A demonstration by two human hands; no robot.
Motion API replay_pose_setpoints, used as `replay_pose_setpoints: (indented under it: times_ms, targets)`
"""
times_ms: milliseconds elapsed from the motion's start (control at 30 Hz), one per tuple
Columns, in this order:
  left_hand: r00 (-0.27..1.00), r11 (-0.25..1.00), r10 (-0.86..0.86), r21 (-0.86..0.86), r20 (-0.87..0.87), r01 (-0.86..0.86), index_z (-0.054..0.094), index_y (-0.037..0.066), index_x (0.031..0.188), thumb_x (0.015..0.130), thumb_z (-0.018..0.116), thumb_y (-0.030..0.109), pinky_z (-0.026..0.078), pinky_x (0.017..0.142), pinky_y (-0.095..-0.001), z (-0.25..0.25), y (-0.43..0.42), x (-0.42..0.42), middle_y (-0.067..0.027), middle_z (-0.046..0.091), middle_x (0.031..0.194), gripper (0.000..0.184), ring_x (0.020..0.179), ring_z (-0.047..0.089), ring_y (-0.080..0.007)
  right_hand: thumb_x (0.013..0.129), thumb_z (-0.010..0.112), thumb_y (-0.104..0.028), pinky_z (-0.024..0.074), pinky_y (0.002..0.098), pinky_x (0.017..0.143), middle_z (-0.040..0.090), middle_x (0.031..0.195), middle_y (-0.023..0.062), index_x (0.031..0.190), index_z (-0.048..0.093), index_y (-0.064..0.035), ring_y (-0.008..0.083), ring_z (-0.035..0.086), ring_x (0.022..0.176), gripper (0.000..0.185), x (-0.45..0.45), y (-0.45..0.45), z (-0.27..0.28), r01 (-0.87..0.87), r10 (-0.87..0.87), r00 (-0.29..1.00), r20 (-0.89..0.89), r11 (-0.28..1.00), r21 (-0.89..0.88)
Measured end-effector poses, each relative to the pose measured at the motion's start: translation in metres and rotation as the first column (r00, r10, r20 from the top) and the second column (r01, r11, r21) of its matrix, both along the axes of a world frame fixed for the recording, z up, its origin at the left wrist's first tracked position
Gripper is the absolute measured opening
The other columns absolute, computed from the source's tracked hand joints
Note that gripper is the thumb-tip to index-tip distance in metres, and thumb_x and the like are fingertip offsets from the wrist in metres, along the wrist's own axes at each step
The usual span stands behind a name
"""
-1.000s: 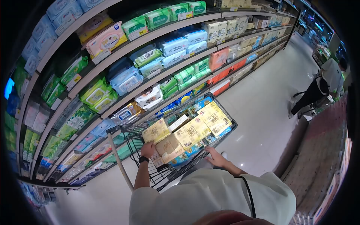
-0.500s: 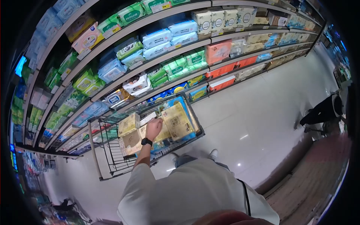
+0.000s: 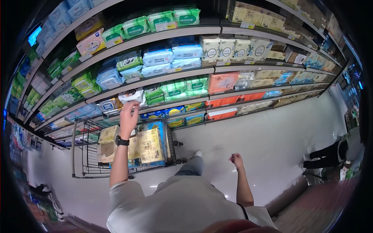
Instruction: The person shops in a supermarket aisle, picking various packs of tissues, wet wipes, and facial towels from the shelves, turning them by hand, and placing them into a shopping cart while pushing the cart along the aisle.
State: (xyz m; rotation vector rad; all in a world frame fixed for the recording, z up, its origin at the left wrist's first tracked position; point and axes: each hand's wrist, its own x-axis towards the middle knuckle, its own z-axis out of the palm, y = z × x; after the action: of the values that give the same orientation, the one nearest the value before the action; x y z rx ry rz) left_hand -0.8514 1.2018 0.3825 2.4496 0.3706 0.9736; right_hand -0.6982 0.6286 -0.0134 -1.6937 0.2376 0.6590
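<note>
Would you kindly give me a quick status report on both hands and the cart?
Left hand before white shelf pack, contact unclear. Right hand apart from cart, contents unclear. Yellow packs in cart, left forearm partly blocking view.

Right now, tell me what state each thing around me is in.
Left hand: raised, fingers loosely open; contact with the shelf goods unclear.
Right hand: above the floor, fingers curled; contents unclear.
Cart: upright, partly loaded.
Front yellow pack: inside the cart.
Watch: strapped on the left wrist.
Shelves: stocked.
White pack: shelved, partly hidden.
</note>
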Motion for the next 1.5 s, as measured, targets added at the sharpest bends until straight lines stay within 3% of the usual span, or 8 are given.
replay_pose_setpoints:
  times_ms: [233,467,867,1100,1167,1300,1433,1500]
  targets:
    - [0.952,0.977,-0.084,0.213,0.295,0.020,0.065,0.001,0.114,0.089,0.063,0.009,0.046,0.096,-0.0422,0.110,-0.027,0.154,-0.0169,0.067,0.111,0.026,0.109,0.060,-0.0373,0.103,0.056,-0.016,0.0484,0.0274,0.090,0.068,0.101,0.0045,0.112,0.062,-0.0025,0.0118,0.062,0.098,0.018,0.186,0.221,0.354,-0.428,0.122,0.669,0.734,0.870,0.245]
    - [0.921,0.967,-0.001,0.236,0.390,-0.100,0.067,0.001,0.116,0.090,0.065,0.020,0.045,0.097,-0.0417,0.167,-0.005,0.302,-0.0166,0.068,0.111,0.032,0.108,0.061,-0.0349,0.092,0.068,-0.017,0.0476,0.0331,0.094,0.069,0.108,0.0128,0.118,0.060,-0.0008,0.0261,0.066,0.103,0.032,0.302,0.353,0.560,-0.267,0.066,0.067,0.996,0.962,-0.046]
    - [0.900,0.916,0.257,0.207,0.353,-0.343,0.070,0.001,0.116,0.085,0.067,0.024,0.030,0.095,-0.0465,0.156,-0.006,0.398,-0.0104,0.066,0.110,0.038,0.105,0.050,-0.0313,0.086,0.078,-0.025,0.0518,0.0346,0.093,0.071,0.113,0.0227,0.135,0.052,0.0055,0.0270,0.070,0.108,0.063,0.406,0.449,0.595,-0.394,0.313,0.111,0.943,0.885,-0.247]
    - [0.788,0.974,0.002,0.176,0.616,-0.140,0.042,0.009,0.133,0.084,0.076,0.006,0.032,0.114,-0.0460,0.184,-0.068,0.375,-0.0168,0.050,0.138,0.060,0.139,0.040,-0.0321,0.081,0.084,-0.016,0.0495,0.0353,0.099,0.066,0.121,0.0132,0.134,0.052,0.0000,0.0206,0.063,0.113,0.063,0.370,0.409,0.600,-0.767,-0.106,0.408,0.907,0.499,0.404]
    - [0.671,0.968,-0.113,-0.072,0.733,0.241,0.038,0.010,0.133,0.080,0.080,0.000,0.043,0.107,-0.0399,0.186,-0.098,0.360,-0.0159,0.048,0.137,0.068,0.130,0.049,-0.0257,0.080,0.082,-0.009,0.0490,0.0323,0.096,0.054,0.123,0.0098,0.134,0.044,-0.0038,0.0190,0.055,0.116,0.067,0.343,0.386,0.598,-0.773,-0.197,0.512,0.836,0.319,0.549]
    - [0.749,0.855,-0.077,-0.343,0.658,0.390,0.036,0.001,0.143,0.073,0.086,0.004,0.047,0.102,-0.0345,0.186,-0.161,0.313,-0.0168,0.054,0.131,0.086,0.123,0.055,-0.0217,0.076,0.086,-0.011,0.0516,0.0291,0.091,0.057,0.122,0.0101,0.138,0.042,-0.0036,0.0172,0.059,0.111,0.076,0.310,0.333,0.585,-0.755,0.052,0.645,0.762,0.201,0.625]
    - [0.849,0.929,-0.082,-0.268,0.522,0.254,0.054,0.001,0.134,0.069,0.086,0.007,0.043,0.106,-0.0382,0.152,-0.188,0.253,-0.0120,0.061,0.132,0.073,0.122,0.056,-0.0251,0.062,0.096,-0.020,0.0515,0.0382,0.098,0.064,0.126,0.0088,0.131,0.056,0.0008,0.0229,0.063,0.112,0.082,0.302,0.306,0.558,-0.944,-0.145,-0.035,0.989,0.329,0.015]
    - [0.851,0.982,-0.107,0.191,0.514,0.008,0.062,0.012,0.125,0.071,0.086,0.019,0.038,0.108,-0.0461,0.137,-0.186,0.228,-0.0098,0.068,0.124,0.060,0.126,0.051,-0.0343,0.060,0.095,-0.019,0.0501,0.0406,0.100,0.062,0.131,0.0096,0.120,0.066,-0.0062,0.0280,0.061,0.115,0.067,0.286,0.301,0.550,-0.975,-0.156,-0.087,0.984,0.217,-0.052]
